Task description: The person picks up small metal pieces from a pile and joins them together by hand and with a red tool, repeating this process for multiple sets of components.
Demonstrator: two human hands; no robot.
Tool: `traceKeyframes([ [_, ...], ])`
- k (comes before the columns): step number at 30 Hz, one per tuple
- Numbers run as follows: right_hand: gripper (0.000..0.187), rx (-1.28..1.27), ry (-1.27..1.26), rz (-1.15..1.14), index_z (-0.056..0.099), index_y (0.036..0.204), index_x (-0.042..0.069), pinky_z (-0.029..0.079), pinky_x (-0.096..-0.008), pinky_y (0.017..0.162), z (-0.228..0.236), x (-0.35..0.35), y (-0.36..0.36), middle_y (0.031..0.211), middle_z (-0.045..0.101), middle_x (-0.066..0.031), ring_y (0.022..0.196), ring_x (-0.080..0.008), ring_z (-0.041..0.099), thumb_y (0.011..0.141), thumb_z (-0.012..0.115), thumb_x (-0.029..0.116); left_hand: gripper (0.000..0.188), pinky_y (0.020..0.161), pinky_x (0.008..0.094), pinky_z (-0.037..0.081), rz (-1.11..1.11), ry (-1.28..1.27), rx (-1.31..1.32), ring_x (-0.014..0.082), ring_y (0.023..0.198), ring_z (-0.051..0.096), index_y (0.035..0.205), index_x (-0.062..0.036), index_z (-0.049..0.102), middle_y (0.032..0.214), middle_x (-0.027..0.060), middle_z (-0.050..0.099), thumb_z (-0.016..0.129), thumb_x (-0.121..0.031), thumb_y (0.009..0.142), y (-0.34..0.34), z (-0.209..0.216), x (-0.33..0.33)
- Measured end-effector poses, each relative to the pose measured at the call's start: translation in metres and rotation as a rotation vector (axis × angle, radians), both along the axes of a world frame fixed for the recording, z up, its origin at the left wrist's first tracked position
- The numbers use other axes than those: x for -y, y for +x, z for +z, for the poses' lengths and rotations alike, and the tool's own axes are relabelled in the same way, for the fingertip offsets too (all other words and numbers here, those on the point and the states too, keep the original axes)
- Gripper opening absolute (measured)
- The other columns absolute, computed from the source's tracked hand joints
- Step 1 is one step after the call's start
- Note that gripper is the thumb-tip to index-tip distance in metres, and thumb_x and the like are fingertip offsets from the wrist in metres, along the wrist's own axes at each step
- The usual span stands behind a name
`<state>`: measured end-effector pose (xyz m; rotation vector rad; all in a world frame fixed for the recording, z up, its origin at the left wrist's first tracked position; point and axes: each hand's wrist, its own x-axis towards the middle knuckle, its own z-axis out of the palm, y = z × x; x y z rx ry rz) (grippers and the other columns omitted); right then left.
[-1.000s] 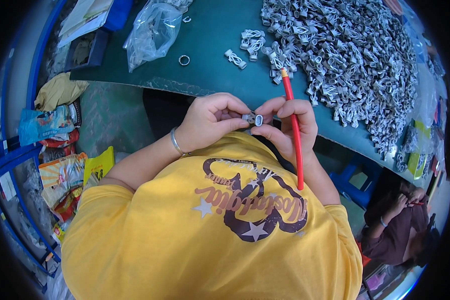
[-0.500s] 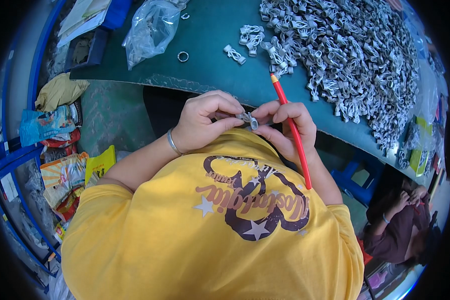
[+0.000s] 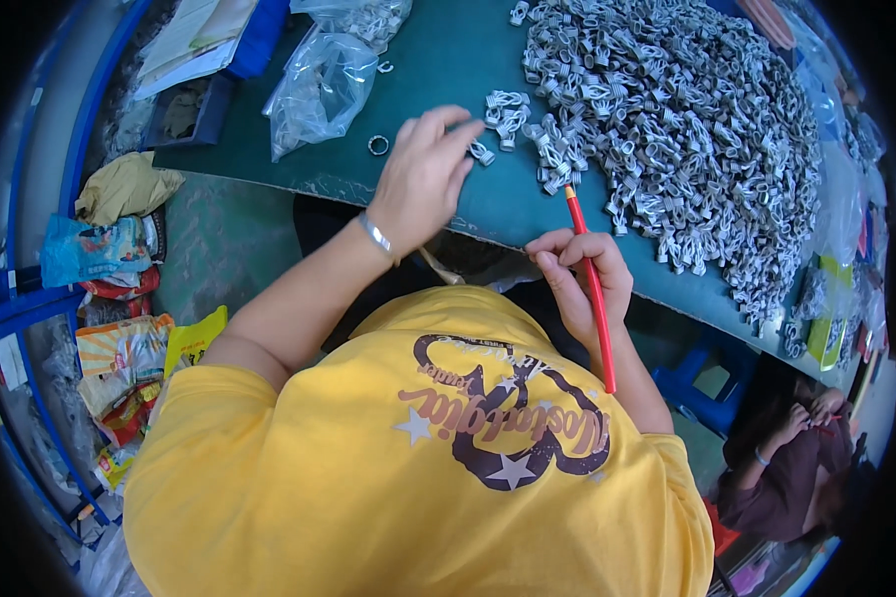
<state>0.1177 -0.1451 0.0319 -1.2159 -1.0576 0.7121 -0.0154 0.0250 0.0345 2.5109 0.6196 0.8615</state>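
Observation:
My left hand (image 3: 423,169), a metal bangle at its wrist, is over the green table's near edge with its fingers apart. Its fingertips are next to a small grey looped part (image 3: 481,152), which they partly cover; whether they touch it I cannot tell. In front of my yellow shirt, my right hand (image 3: 595,274) is closed around a slim red pencil-like tool (image 3: 598,318) with a yellowish tip pointing toward the table. Its thumb and forefinger come together in a pinch, and nothing shows clearly between them. A small cluster of similar grey parts (image 3: 508,114) lies just beyond my left fingers.
A large heap of grey looped parts (image 3: 677,139) covers the table's right side. Clear plastic bags (image 3: 324,90) and a small ring (image 3: 378,145) lie on the left. Beyond the left edge are a blue rack (image 3: 30,308) and colourful packets (image 3: 119,358). Another person (image 3: 786,458) sits at lower right.
Both hands held a small grey looped part together before; now they are apart and that part is out of sight. My left hand has moved forward over the table; my right keeps the red tool.

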Motion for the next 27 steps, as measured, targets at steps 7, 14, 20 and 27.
traceKeyframes([
  [7,0.019,-0.056,-0.108,-0.099,0.044,0.083,0.002,0.048,-0.0226,0.067,-0.004,-0.006,0.004,0.086,0.062,-0.0133,0.074,-0.0130,0.059,0.079,0.058,-0.009,0.013,0.059,0.0256,0.047,0.000,-0.241,-0.108,0.0206,0.062,0.056,0.079,0.0012,0.058,0.082,0.0092,0.058,0.068,-0.002,0.072,0.002,0.001,-0.007],
  [14,0.027,-0.223,-0.095,-0.038,0.042,0.089,0.002,0.050,-0.0220,0.069,-0.004,-0.016,0.001,0.093,0.059,-0.0144,0.076,-0.0111,0.059,0.076,0.063,-0.008,0.017,0.062,0.0251,0.048,-0.186,-0.235,0.238,0.0197,0.071,0.060,0.077,-0.0003,0.059,0.082,0.0115,0.060,0.071,0.003,0.066,-0.005,0.013,0.030],
  [20,0.030,-0.169,0.060,-0.015,0.041,0.089,0.002,0.049,-0.0224,0.072,-0.002,-0.017,0.004,0.095,0.058,-0.0159,0.077,-0.0115,0.057,0.074,0.060,-0.015,0.024,0.069,0.0205,0.050,-0.200,-0.883,0.200,0.0095,0.078,0.059,0.095,0.0051,0.058,0.090,0.0062,0.057,0.066,0.008,0.073,-0.016,0.010,0.033],
  [27,0.024,-0.454,0.006,0.080,0.041,0.089,0.004,0.050,-0.0238,0.072,-0.002,-0.015,0.008,0.094,0.058,-0.0170,0.079,-0.0135,0.059,0.079,0.058,-0.010,0.022,0.066,0.0201,0.050,-0.243,-0.819,0.233,0.0105,0.075,0.059,0.092,0.0035,0.059,0.087,0.0073,0.058,0.068,0.007,0.072,-0.015,0.017,0.035],
])
